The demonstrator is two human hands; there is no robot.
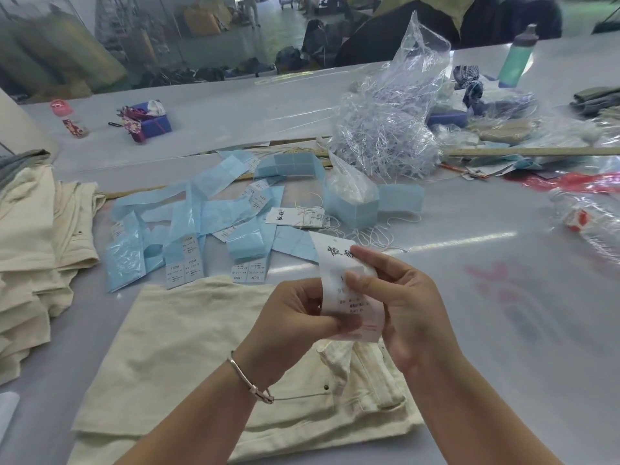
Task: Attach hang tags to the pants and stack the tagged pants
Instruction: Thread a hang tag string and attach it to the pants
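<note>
In the head view, both hands meet just below centre, over folded cream pants (208, 357) that lie on the grey counter (503, 330) at 6 o'clock. The left hand (295, 317) pinches the lower edge of a white hang tag (339, 263) between thumb and curled fingers; a metal bracelet (251, 380) circles its wrist. The right hand (402, 307) grips the same tag from the 3 o'clock side, fingers curled over its face so that most of the small print is covered. The tag stands upright above the pants' waistband; only black brush characters at its top are legible as marks. Whether a string runs from tag to pants cannot be made out.

At 9 o'clock a pile of cream pants (30, 243) is cut off by the left frame edge. At 11 o'clock, blue sticker strips (201, 213) sprawl with loose hang tags (295, 218) and string. At 1 o'clock stands a clear bag of plastic fasteners (392, 129), its contents a tangle. A green bottle (518, 55) at 2 o'clock is blurred.
</note>
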